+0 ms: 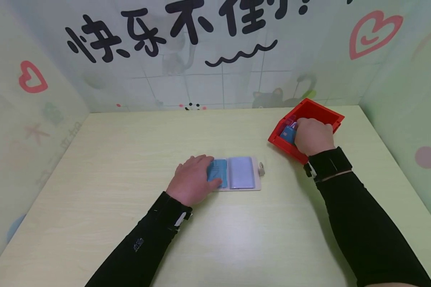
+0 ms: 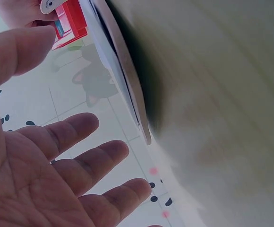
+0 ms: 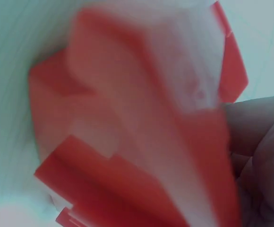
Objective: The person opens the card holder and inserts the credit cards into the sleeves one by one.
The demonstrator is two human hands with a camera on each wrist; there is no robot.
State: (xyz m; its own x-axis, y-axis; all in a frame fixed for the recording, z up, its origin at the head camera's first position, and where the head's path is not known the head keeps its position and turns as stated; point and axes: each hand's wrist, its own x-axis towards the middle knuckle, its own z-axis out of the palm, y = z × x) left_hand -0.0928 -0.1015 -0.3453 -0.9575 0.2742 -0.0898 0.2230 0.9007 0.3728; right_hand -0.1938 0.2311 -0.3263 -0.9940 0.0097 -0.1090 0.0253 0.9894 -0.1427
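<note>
An opened card holder (image 1: 258, 183) lies flat on the table, with a blue card (image 1: 217, 172) in its left side, a lilac sleeve (image 1: 241, 172) in its right and a pale snap tab (image 1: 261, 169) at the right end. My left hand (image 1: 194, 178) is at its left end, thumb over the blue side. In the left wrist view those fingers (image 2: 97, 163) are spread and loosely bent, beside the holder's edge. My right hand (image 1: 314, 136) reaches down into a red bin (image 1: 323, 109), knuckles up; its fingertips are hidden, so I cannot tell what they hold.
Inside the bin, left of the right hand, lie a blue item (image 1: 288, 134) and something pinkish-purple (image 1: 290, 119). The bin stands at an angle near the table's back right corner. Printed walls (image 1: 201, 89) border the pale table (image 1: 129, 151) at the back and sides.
</note>
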